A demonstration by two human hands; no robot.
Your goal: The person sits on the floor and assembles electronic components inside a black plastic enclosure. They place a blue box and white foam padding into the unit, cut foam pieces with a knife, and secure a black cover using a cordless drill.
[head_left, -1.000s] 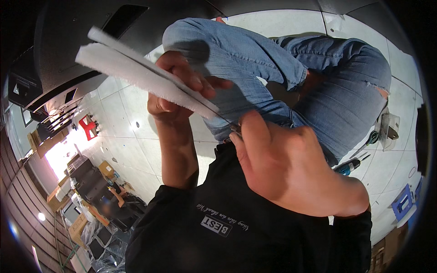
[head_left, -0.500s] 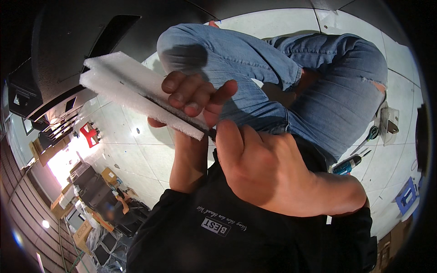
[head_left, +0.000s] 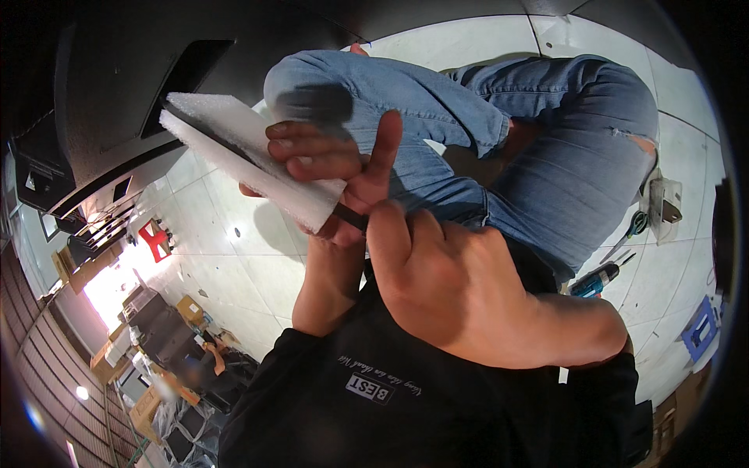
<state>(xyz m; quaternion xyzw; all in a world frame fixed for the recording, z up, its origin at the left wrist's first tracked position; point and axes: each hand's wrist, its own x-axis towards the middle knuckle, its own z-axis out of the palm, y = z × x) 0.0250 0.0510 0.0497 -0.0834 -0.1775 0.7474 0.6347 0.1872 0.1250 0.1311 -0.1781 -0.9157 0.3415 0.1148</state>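
Observation:
A long piece of white foam (head_left: 257, 172) lies slanted across my left hand (head_left: 343, 160). The fingers are curled over its near half and the thumb stands up apart from it. A groove runs along the foam, with something dark in it at the far end. From the foam's near end sticks out a short length of flat black strip (head_left: 350, 217). My right hand (head_left: 449, 281) is closed in a fist, its thumb and forefinger pinching that strip's end. Whether the strip runs the whole length of the groove is hidden.
A large black cabinet-like body (head_left: 109, 101) stands at the far left. On the tiled floor to the right lie a cordless drill (head_left: 593, 282), green-handled scissors (head_left: 638, 224) and a blue plastic item (head_left: 700, 327). A red stool (head_left: 155, 239) and several boxes are at the left.
The foam has shifted slightly toward the near end and turned in my left hand, its groove looking narrower. More black strip shows between the foam and my right hand, and the left thumb is raised higher.

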